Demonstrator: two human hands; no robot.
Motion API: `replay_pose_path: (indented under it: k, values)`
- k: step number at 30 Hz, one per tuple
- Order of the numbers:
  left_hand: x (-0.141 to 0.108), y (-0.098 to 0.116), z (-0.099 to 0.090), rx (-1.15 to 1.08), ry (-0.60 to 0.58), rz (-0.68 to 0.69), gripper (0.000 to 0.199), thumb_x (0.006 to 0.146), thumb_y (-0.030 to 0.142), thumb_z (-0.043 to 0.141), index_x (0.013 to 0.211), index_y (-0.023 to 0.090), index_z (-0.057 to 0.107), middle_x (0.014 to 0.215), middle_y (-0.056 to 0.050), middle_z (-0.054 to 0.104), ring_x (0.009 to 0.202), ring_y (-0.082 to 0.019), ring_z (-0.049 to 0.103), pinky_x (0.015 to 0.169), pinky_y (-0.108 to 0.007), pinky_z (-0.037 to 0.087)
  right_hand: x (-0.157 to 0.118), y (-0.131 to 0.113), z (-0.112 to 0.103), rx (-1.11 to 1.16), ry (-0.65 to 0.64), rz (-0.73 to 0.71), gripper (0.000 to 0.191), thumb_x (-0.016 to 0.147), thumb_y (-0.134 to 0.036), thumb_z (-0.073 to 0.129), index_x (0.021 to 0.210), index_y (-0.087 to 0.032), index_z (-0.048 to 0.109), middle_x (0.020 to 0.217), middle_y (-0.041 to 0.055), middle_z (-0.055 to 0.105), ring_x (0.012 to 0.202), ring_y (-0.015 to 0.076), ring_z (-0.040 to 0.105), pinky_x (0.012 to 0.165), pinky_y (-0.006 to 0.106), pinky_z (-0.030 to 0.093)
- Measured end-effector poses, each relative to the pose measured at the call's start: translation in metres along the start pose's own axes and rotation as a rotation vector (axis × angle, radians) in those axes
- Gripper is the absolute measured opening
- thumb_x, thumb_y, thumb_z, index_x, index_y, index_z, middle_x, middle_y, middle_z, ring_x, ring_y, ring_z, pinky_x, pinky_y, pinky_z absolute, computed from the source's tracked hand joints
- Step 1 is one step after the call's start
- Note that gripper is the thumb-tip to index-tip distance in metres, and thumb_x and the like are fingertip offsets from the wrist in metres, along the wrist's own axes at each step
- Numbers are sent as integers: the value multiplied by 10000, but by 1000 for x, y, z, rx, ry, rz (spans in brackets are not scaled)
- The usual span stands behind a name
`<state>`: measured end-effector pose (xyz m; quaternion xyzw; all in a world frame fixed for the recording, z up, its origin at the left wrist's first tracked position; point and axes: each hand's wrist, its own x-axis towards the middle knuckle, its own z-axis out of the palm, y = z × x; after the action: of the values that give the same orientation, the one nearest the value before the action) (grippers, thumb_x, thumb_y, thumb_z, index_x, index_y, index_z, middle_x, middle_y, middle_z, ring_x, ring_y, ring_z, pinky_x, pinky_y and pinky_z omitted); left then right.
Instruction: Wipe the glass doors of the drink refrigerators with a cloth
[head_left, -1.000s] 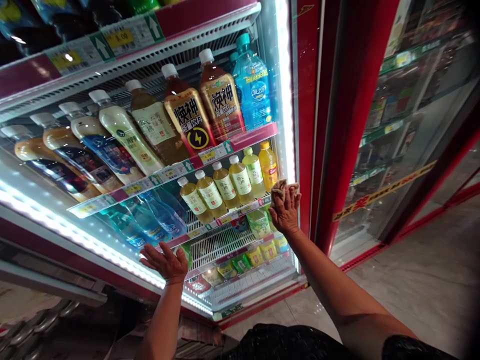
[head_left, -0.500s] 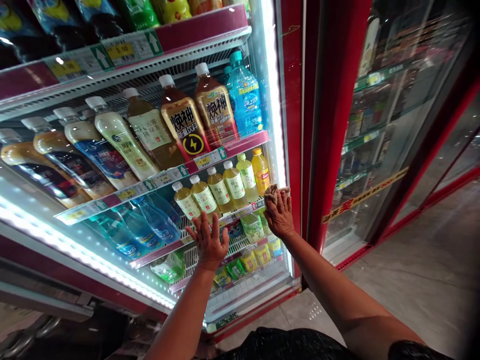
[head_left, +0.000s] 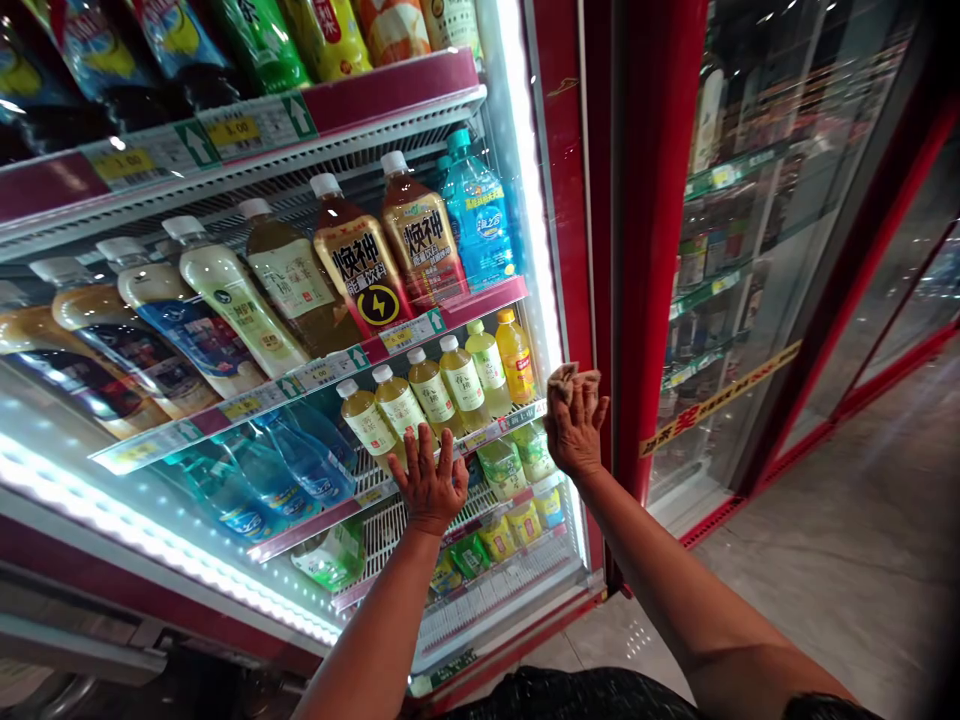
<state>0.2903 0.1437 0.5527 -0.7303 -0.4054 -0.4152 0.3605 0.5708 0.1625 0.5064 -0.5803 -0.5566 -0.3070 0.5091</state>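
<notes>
My right hand presses a crumpled brownish cloth against the right edge of the lit drinks fridge, by its red frame. The cloth sticks out beyond my fingertips. My left hand is spread with fingers apart and nothing in it, in front of the shelf with small pale-yellow tea bottles. Whether its palm touches a glass surface cannot be made out. An orange-yellow bottle stands on that shelf, left of my right hand.
Larger bottles fill the shelf above, and blue bottles lie lower left. A bright light strip edges the fridge. Another red-framed glass cabinet stands to the right, over a grey tiled floor.
My right hand and the cloth have moved right, onto the red frame's edge. My left hand has shifted slightly right. The fridge sits slightly lower and further left in view.
</notes>
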Motion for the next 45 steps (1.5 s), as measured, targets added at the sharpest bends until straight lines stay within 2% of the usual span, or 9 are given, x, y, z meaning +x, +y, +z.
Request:
replay_pose_path:
  k: [5,12,17,20,24,27,34,40,45]
  values:
    - [-1,1,2,-12,-12,-31,662,948,353,625,1580,275,441,1671,-136,352,1614,-324,150,1285,-623,21,26,1,3,73,55,81,781,1014,-255,413,1693,-268,28,1763,63,-144,1634,342,-38,1266,701,196]
    - [-2,2,2,-6,-31,-61,588,953,381,603,1524,268,525,1632,-139,426,1618,-309,122,1280,-625,25,-8,6,8,95,3,-6,791,1011,-263,416,1690,-312,12,1771,39,-124,1635,348,-21,1262,704,204]
    - [2,4,-2,17,14,-2,604,953,349,605,1542,264,501,1642,-133,410,1622,-288,102,1291,-597,11,33,1,6,124,48,56,740,1021,-278,391,1693,-268,82,1776,71,-69,1633,364,-6,1266,716,146]
    - [1,4,-2,-2,-7,-11,611,952,343,610,1547,271,494,1647,-124,402,1620,-291,120,1295,-587,-16,47,-11,4,151,9,-17,731,1012,-289,421,1687,-293,142,1779,48,-48,1635,354,5,1290,675,116]
    - [1,4,-3,-53,-28,-22,638,951,324,617,1569,281,462,1654,-115,384,1616,-293,134,1296,-569,-57,23,-10,5,155,17,-129,748,1007,-278,459,1680,-350,140,1779,0,-62,1640,313,7,1308,629,119]
    - [6,6,-7,14,30,29,752,943,311,620,1632,270,321,1682,-116,304,1617,-286,119,1307,-544,-8,18,3,6,154,33,-64,728,1015,-276,428,1682,-323,140,1781,29,-26,1639,322,23,1291,669,120]
    - [15,9,-13,44,92,42,803,952,335,577,1663,265,210,1688,-79,248,1615,-253,124,1321,-504,21,75,-6,6,174,43,73,681,1001,-327,378,1660,-226,237,1769,115,54,1633,339,21,1259,718,71]
    - [14,9,-12,25,83,43,808,949,324,569,1667,255,207,1703,-71,186,1619,-259,110,1322,-511,2,26,-14,7,160,-84,-167,596,960,-339,503,1550,-263,458,1761,94,142,1633,340,40,1274,664,129]
    - [14,9,-13,13,82,50,823,942,305,578,1670,237,201,1700,-75,194,1619,-254,107,1322,-504,-1,28,-11,6,138,-4,-91,637,987,-317,439,1608,-225,329,1758,148,89,1632,341,20,1250,712,135]
